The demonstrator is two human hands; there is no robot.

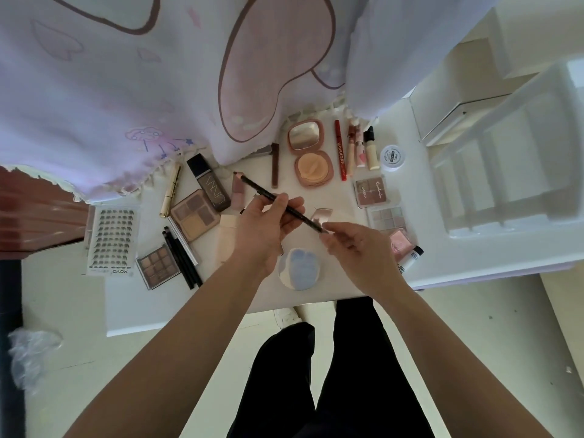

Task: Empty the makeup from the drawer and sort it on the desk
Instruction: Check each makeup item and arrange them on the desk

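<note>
You are holding pencil [259,188] in both hands above middle of counter [189,311]. Left hand [268,216] is gripping shaft. Right hand [350,245] is pinching near-right end, maybe capping it or checking tip; cannot tell which. Makeup is lying grouped by kind: black pens [181,257] near left, lip tubes [350,147] far right. Drawer [505,232] at right is looking empty. Pencil is likely belonging with pens.

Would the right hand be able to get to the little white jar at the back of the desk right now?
Probably yes, once it lets go: the right hand pinches the end of the pencil, and only flat palettes lie between it and the white jar.
</note>
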